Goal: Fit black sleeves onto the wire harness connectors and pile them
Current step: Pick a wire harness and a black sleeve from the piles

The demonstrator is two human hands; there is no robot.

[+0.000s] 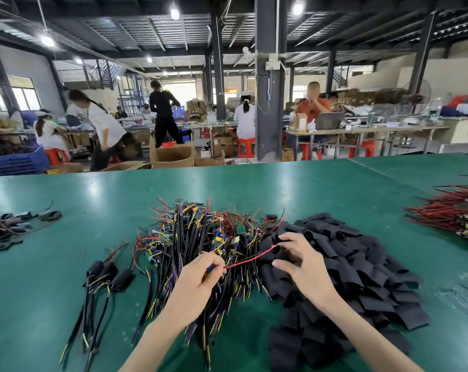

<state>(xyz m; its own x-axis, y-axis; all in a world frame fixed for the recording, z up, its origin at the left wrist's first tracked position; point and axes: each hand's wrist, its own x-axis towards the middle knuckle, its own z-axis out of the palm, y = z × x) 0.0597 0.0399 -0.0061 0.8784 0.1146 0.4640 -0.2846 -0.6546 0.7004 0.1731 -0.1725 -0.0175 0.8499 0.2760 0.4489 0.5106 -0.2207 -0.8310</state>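
Observation:
A big heap of wire harnesses (200, 237) with black, yellow, blue and red leads and small green boards lies in the middle of the green table (66, 264). To its right spreads a pile of flat black sleeves (356, 269). My left hand (198, 280) pinches one harness, whose red wire (251, 257) stretches to the right. My right hand (300, 259) holds a black sleeve (277, 238) at the tip of that red wire, over the sleeve pile's left edge. Three harnesses with sleeves fitted (106, 275) lie to the left.
A small cluster of dark sleeved harnesses (15, 224) sits at the far left edge. A bundle of red-wired harnesses (453, 213) lies at the right edge. Beyond the table's far edge are cardboard boxes, a blue crate, red stools and people at workbenches.

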